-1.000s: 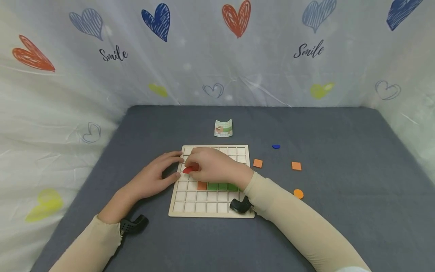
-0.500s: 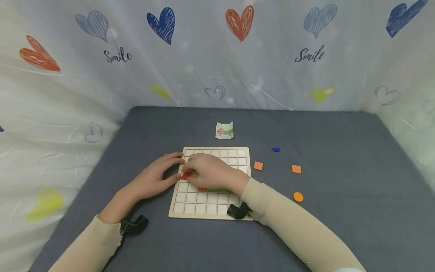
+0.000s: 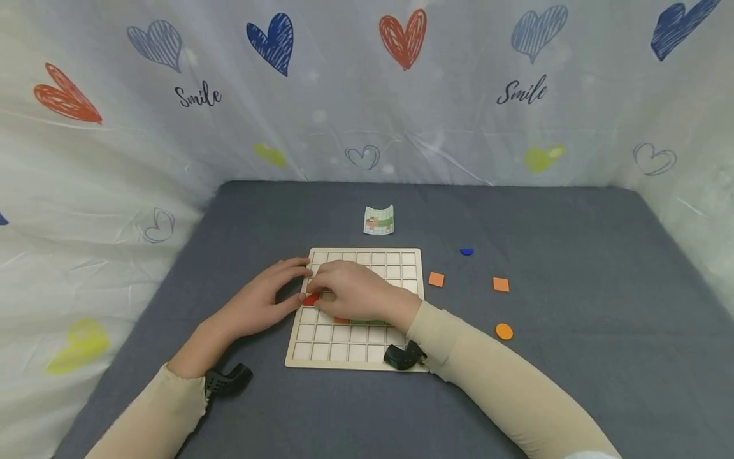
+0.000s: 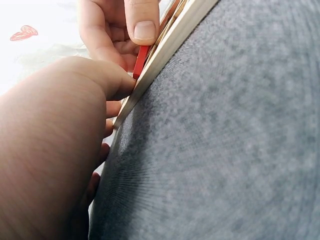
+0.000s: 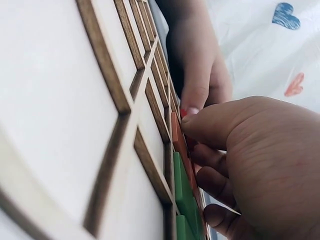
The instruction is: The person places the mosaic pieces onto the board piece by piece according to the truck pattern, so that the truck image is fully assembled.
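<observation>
A small flat red tile [image 3: 311, 299] lies at the left border of the wooden grid board [image 3: 355, 352]. My right hand [image 3: 358, 290] reaches across the board and pinches this tile between thumb and fingers, covering part of it. My left hand [image 3: 264, 299] rests along the board's left edge, fingers extended and thumb tip right beside the red tile. In the left wrist view, the tile [image 4: 140, 61] stands slightly proud of the rim, between both hands. Under my right hand, an orange tile [image 3: 341, 320] and green tiles [image 5: 184, 192] sit in the grid, partly hidden.
To the board's right lie two orange squares, a nearer one [image 3: 436, 279] and a farther one [image 3: 501, 284], an orange disc [image 3: 504, 331] and a blue half-round piece [image 3: 467, 252]. A small patterned card [image 3: 379, 220] stands behind the board on the grey cloth [image 3: 562, 242].
My right hand has brought the red tile slightly left and nearer, down to the board's left border. Over the last half second it has hardly moved. The left hand stays in place.
</observation>
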A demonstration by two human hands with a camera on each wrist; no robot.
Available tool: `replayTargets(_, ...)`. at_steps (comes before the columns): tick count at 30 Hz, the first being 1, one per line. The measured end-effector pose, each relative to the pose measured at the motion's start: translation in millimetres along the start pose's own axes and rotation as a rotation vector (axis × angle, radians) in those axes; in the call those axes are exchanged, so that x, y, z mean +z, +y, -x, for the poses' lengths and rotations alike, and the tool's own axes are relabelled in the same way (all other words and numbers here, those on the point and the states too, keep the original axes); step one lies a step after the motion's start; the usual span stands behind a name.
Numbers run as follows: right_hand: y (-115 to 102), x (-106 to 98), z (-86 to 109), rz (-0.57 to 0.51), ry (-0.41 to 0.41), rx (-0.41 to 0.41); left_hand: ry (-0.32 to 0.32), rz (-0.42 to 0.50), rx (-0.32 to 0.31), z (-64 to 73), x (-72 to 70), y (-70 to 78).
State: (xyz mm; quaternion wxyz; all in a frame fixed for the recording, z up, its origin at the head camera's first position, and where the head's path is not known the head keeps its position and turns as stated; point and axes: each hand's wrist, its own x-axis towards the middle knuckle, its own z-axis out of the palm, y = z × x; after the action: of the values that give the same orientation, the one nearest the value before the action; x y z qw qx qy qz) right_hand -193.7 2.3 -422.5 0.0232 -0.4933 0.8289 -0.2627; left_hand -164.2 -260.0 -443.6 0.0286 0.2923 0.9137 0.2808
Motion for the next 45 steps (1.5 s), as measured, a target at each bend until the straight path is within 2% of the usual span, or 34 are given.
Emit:
replayTargets(8,-1.6,-2.2,2.8,0.009,-0.002,0.008,-0.003,-0.001,0.014,-1.2,0.8,0.3)
replayTargets(17,-3.2,-2.4,2.9,0.009,-0.005,-0.011,-0.003,-0.008,-0.001,-0.6,-0.7,0.5)
replayTargets(30,-5.6,-2.1,8.3,0.072,0.016,-0.038,-0.002,-0.014,0.006,-1.1,0.6,-0.8)
replayTargets(39,-14.3,-13.8,13.1,0.131,-0.014,-0.031,0.003,-0.013,0.007,-0.7,0.9,-0.3)
replayTargets(45,-10.4,-31.3,26.0,0.104,-0.008,0.016,0.004,-0.020,0.006,-1.6,0.7,0.5)
